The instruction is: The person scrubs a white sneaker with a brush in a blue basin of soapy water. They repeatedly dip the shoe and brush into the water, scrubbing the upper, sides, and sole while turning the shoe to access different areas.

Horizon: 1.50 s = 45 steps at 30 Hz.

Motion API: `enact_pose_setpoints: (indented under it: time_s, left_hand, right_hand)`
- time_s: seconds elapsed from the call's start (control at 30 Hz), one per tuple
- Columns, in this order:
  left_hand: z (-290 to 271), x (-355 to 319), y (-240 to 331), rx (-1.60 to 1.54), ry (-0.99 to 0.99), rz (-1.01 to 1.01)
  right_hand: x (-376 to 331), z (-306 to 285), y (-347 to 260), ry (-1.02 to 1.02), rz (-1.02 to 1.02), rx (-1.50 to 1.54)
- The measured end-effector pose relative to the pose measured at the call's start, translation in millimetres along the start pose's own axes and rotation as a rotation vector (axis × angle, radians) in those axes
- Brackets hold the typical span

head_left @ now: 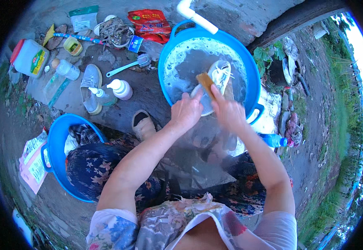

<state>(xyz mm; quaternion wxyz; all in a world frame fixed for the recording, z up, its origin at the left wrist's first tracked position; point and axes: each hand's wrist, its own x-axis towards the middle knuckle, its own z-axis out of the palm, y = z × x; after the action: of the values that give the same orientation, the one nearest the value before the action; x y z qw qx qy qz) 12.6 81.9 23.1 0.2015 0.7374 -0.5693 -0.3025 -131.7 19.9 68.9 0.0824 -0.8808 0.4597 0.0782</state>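
A light-coloured, wet shoe (222, 75) with pale laces rests tilted at the near side of a large blue basin (163, 73) of grey, sudsy water (185, 66). My left hand (187, 111) is closed on the shoe's near end, its fingers partly hidden from above. Wrapped in my right hand (230, 116) is a brown wooden scrubbing brush (206, 82), held across the shoe. The brush's bristles cannot be made out, and my right hand is slightly blurred.
A white pipe (197, 16) overhangs the basin's far rim. Left of it lie a blue-handled brush (128, 66), pump bottles (120, 88), a grey shoe (91, 88) and a red packet (149, 24). A second blue tub (56, 154) holds cloth beside my left knee. A blue-capped bottle (273, 140) lies right.
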Motion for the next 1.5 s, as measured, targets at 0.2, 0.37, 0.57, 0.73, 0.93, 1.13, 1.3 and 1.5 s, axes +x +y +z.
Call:
enact_pose_setpoints:
  time_s: [0.2, 0.37, 0.57, 0.73, 0.93, 1.13, 1.3, 1.5]
  left_hand:
    - [8.0, 4.9, 8.8, -0.046, 0.078, 0.07]
    - [4.3, -1.5, -8.1, -0.053, 0.076, -0.012]
    - [2.4, 5.9, 13.6, -0.048, 0.042, 0.052]
    - [-12.4, 2.6, 5.1, -0.008, -0.048, -0.063]
    - [-15.5, 62.5, 23.0, 0.248, 0.236, 0.324]
    - [45.9, 132.9, 25.4, 0.113, 0.145, 0.431]
    - [53.4, 140.0, 20.2, 0.024, 0.154, 0.577]
    - [46.7, 121.4, 13.4, -0.085, 0.233, 0.444]
  right_hand:
    - [80.5, 4.8, 46.7, -0.034, 0.292, 0.044]
    - [30.1, -0.1, 7.7, -0.108, 0.132, 0.157]
    - [98.5, 5.2, 57.6, 0.021, 0.314, 0.068]
    - [30.6, -4.2, 10.4, -0.075, 0.15, 0.316]
    - [-35.6, -7.9, 60.3, 0.075, 0.488, 1.016]
    - [-5.1, 9.6, 14.9, 0.124, 0.699, 1.536]
    - [78.3, 30.8, 68.6, 0.256, 0.46, 0.689]
    - [28.2, 36.2, 48.0, 0.171, 0.294, 0.627]
